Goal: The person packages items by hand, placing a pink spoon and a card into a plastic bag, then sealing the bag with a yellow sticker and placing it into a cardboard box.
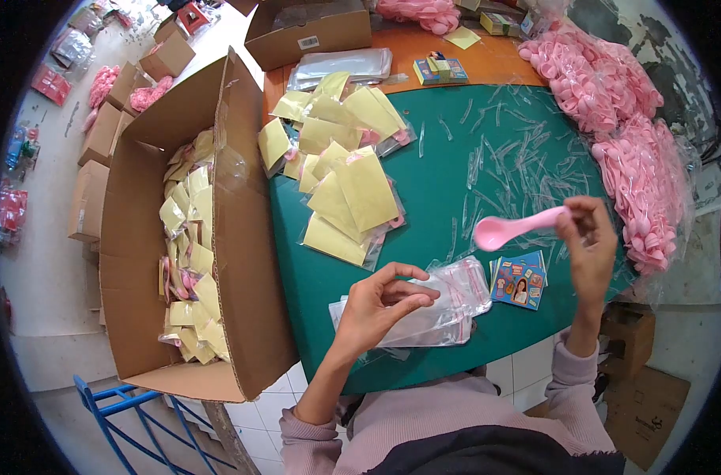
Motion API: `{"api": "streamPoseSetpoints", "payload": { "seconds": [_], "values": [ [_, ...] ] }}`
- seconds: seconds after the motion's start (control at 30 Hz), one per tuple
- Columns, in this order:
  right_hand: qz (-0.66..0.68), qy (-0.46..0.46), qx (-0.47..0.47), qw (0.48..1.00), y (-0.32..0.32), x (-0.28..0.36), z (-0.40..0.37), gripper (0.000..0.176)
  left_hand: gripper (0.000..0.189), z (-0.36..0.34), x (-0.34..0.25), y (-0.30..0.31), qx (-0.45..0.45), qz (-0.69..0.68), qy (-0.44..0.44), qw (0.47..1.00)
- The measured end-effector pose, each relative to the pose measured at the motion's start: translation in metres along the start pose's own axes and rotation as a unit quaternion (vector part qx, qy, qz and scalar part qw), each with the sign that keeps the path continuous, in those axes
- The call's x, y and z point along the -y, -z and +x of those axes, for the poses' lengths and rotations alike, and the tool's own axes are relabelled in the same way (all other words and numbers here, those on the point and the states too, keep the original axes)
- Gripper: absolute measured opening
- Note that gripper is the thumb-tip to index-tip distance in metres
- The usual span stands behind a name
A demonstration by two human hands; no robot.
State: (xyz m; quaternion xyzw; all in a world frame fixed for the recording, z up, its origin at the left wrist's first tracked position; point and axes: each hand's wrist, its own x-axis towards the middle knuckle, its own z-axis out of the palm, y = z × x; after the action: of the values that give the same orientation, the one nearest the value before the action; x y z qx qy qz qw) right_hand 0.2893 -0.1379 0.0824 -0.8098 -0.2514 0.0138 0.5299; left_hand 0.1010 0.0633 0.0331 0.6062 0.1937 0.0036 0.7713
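My right hand (pixel 588 249) pinches the handle end of a pink plastic spoon (pixel 499 232), its bowl pointing left above the green table. Below the spoon lies a small stack of printed cards (pixel 521 281), blue with pictures. My left hand (pixel 380 305) hovers over a pile of clear plastic bags (pixel 447 317), with a gap between thumb and forefinger and nothing visible between them. Beyond it, several packed bags with yellow cards (pixel 349 198) and pink pieces lie heaped on the green tabletop (pixel 432 182).
A deep cardboard box (pixel 246 198) on the left holds many packed bags. Clear plastic strips (pixel 511 158) litter the table's right half. Large bags of pink spoons (pixel 641 182) line the right edge. More card stacks (pixel 440 71) and clear bags (pixel 341 65) sit at the back.
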Motion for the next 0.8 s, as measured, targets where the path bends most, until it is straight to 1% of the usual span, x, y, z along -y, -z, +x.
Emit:
{"api": "streamPoseSetpoints", "payload": {
  "seconds": [0.03, 0.1, 0.13, 0.2, 0.23, 0.33, 0.43, 0.47, 0.5, 0.53, 0.6, 0.63, 0.67, 0.73, 0.77, 0.8],
  "values": [
    [0.000, 0.000, 0.000, 1.000, -0.006, 0.004, -0.005, 0.014, 0.027, 0.000, 0.000, -0.001, 0.000, 0.001, 0.000, 1.000],
    [0.110, -0.027, 0.067, 0.991, -0.016, 0.010, -0.012, 0.017, 0.027, 0.000, 0.001, -0.002, -0.002, 0.012, -0.002, 1.000],
    [0.111, -0.027, 0.068, 0.991, -0.020, 0.014, -0.014, 0.017, 0.027, 0.000, 0.001, -0.003, -0.004, 0.012, -0.002, 1.000],
    [0.113, -0.038, 0.111, 0.987, -0.024, 0.021, -0.017, 0.016, 0.027, -0.001, -0.001, -0.003, -0.004, 0.022, -0.001, 1.000],
    [0.114, -0.016, 0.128, 0.985, -0.026, 0.019, -0.018, 0.016, 0.027, -0.001, 0.000, -0.003, -0.004, 0.022, -0.002, 1.000],
    [0.112, -0.014, 0.148, 0.982, -0.028, 0.021, -0.018, 0.016, 0.031, -0.002, 0.002, -0.002, -0.012, 0.052, -0.004, 0.999],
    [0.098, 0.011, 0.168, 0.981, -0.032, 0.021, -0.020, 0.015, 0.036, -0.002, 0.003, -0.004, 0.014, 0.039, 0.006, 0.999],
    [0.098, 0.011, 0.168, 0.981, -0.034, 0.022, -0.021, 0.015, 0.036, 0.000, 0.006, -0.007, 0.020, 0.015, -0.019, 1.000],
    [0.094, 0.016, 0.192, 0.977, -0.036, 0.023, -0.022, 0.014, 0.035, 0.000, 0.008, -0.010, 0.026, -0.010, -0.043, 0.999],
    [0.091, 0.022, 0.215, 0.972, -0.038, 0.024, -0.023, 0.013, 0.035, -0.001, 0.007, -0.012, 0.026, -0.009, -0.044, 0.999],
    [0.116, 0.017, 0.217, 0.969, -0.040, 0.027, -0.024, 0.014, 0.029, -0.003, 0.001, -0.016, 0.029, 0.121, -0.031, 0.992],
    [0.141, 0.012, 0.218, 0.966, -0.041, 0.028, -0.024, 0.014, 0.030, -0.003, -0.002, -0.014, 0.069, 0.199, 0.008, 0.978],
    [0.142, 0.013, 0.218, 0.966, -0.041, 0.029, -0.024, 0.014, 0.030, -0.002, 0.001, -0.014, 0.069, 0.199, 0.007, 0.978],
    [0.102, 0.049, 0.256, 0.960, -0.039, 0.032, -0.023, 0.018, 0.027, -0.003, 0.013, -0.014, 0.096, 0.115, -0.047, 0.988],
    [0.102, 0.049, 0.254, 0.961, -0.035, 0.035, -0.019, 0.018, 0.027, -0.003, 0.013, -0.015, 0.097, 0.116, -0.048, 0.987],
    [0.064, 0.122, 0.298, 0.945, -0.027, 0.037, -0.010, 0.020, 0.026, -0.004, 0.014, -0.015, 0.079, 0.096, -0.062, 0.990]
  ]
}}
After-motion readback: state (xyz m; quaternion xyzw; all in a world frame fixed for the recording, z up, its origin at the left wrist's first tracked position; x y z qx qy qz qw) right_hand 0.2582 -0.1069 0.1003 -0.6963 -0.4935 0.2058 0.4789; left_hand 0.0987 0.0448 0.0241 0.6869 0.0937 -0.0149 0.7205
